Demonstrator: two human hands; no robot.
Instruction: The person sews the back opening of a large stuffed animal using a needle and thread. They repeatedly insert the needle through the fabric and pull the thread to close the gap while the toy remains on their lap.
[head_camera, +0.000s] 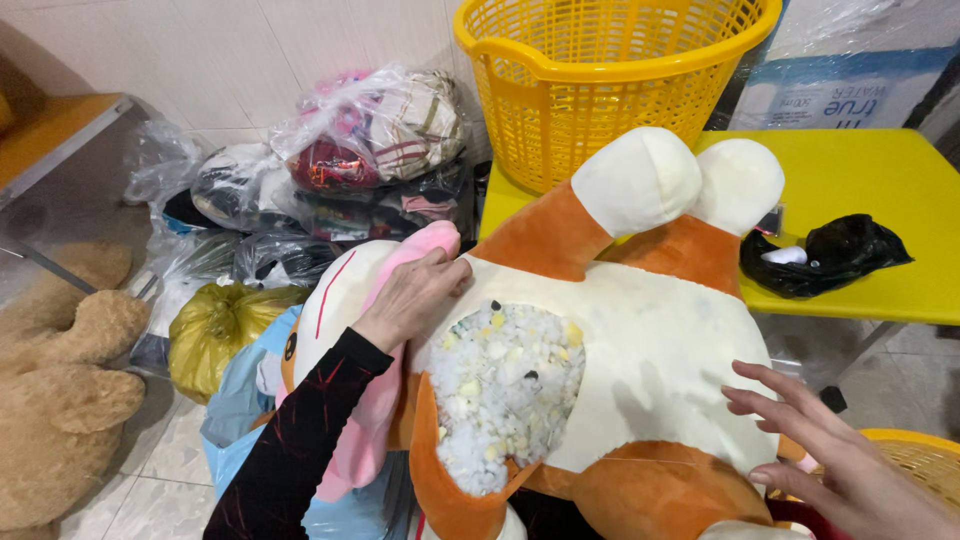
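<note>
Toy: a big orange and cream plush toy (640, 340) lies on its back across the person's lap, its 2 cream-tipped feet pointing toward the yellow table (870, 190).
Opening: a torn gap in the belly shows the stuffing (505, 390), a mass of white foam crumbs with a few yellow and dark bits.
Left hand: the left hand (415, 295), in a black sleeve with red marks, rests at the upper left edge of the gap, fingers curled and gripping the cream cloth beside the pink arm (385, 330) of the toy.
Right hand: the right hand (830, 450) lies open with fingers spread at the toy's right side, fingertips touching or just over the cream belly; it grips nothing.
Table: a yellow basket (600, 80) stands at its far left corner, and a crumpled black bag (830, 255) lies near the toy's feet.
Floor, left: a brown teddy bear (60, 380), a yellow-green sack (220, 325) and clear bags of clothes (370, 135) piled against the wall.
</note>
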